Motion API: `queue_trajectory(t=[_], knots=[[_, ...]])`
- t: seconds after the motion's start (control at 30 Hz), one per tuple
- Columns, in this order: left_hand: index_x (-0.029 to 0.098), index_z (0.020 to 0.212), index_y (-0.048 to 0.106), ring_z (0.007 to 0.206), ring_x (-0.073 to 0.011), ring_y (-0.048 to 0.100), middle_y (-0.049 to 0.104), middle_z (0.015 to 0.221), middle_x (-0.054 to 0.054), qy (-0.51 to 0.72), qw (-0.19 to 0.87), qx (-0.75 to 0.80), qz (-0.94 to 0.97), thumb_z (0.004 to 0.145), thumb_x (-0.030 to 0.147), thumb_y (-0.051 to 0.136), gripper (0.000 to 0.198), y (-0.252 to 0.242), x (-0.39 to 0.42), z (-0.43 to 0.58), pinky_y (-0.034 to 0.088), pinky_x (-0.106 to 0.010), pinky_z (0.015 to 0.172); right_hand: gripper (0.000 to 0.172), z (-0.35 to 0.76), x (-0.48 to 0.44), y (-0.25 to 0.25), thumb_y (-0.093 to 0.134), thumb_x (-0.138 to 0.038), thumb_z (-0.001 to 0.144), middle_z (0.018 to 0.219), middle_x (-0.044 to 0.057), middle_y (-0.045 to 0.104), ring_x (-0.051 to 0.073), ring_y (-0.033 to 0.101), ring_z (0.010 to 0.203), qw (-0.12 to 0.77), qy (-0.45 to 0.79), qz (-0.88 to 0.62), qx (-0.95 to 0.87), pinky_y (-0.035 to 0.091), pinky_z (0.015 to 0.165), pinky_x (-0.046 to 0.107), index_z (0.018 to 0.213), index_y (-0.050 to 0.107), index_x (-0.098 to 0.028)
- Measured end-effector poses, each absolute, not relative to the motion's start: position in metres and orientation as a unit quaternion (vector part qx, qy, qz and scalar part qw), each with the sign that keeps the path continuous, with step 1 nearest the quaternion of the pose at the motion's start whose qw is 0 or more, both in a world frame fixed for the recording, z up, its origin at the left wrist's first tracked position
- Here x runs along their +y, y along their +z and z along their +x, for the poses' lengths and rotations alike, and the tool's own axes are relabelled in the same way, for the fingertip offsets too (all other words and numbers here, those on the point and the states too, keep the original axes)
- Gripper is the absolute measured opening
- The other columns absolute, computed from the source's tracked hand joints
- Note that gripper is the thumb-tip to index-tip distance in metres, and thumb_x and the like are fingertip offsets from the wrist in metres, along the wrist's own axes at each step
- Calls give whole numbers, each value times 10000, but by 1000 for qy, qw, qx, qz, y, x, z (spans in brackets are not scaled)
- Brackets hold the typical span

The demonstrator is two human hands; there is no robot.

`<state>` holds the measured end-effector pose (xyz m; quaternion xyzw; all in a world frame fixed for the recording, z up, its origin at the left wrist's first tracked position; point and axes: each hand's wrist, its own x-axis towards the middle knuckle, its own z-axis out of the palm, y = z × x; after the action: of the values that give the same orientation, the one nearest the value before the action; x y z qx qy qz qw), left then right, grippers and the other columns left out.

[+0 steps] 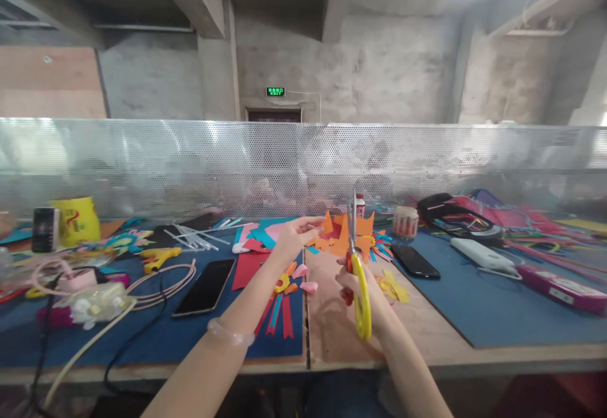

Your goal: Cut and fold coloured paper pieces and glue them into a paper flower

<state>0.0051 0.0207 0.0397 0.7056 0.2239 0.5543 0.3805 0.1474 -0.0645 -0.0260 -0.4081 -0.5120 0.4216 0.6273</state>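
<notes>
My right hand [365,288] grips yellow-handled scissors [359,279], blades pointing up and away from me. My left hand [296,234] pinches the edge of an orange paper cut-out [339,233] with jagged points, held just left of the blades. The scissor blades meet the orange paper near its middle. A clear bracelet [230,332] sits on my left wrist. Below the hands lie small pink, orange and yellow paper petals [296,277] and red and blue strips [279,317].
A black phone [205,286] lies left, another phone [416,261] right of the scissors. A yellow glue gun [159,257], cables [161,282], a yellow cup [76,219], a white power bank [478,255], a jar [405,222] and a perforated metal screen [303,165] surround the work area.
</notes>
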Motion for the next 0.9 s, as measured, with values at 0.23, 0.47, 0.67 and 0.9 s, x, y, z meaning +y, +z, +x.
queue_trajectory(t=[0.23,0.47,0.67,0.9], knots=[[200,956,677,780,-181,623,695,821,-51,575,316,240,716,680,265,646,285,57,8,2,479,-304,734,271,138,-63,-27,499,-211,616,644,-31,468,115,452,546,604,342,-459,-555,377,499,224,880,543,-171],[225,929,689,785,-171,616,690,821,-39,599,279,249,708,683,290,646,258,63,1,5,472,-312,764,268,140,-58,-38,472,-277,655,514,-47,444,107,404,430,633,329,-459,-529,348,426,225,888,553,-171],[227,913,694,747,-152,598,683,807,-35,589,253,238,730,697,255,630,228,65,-5,7,466,-281,709,326,139,-63,-29,482,-263,643,512,-55,441,98,419,418,608,348,-466,-540,338,414,215,936,566,-150],[227,899,693,735,-152,593,681,815,-30,582,257,228,737,695,259,632,215,63,-9,10,471,-278,691,307,138,-67,-24,474,-244,645,510,-62,414,87,388,416,602,351,-467,-544,326,410,208,923,548,-136]])
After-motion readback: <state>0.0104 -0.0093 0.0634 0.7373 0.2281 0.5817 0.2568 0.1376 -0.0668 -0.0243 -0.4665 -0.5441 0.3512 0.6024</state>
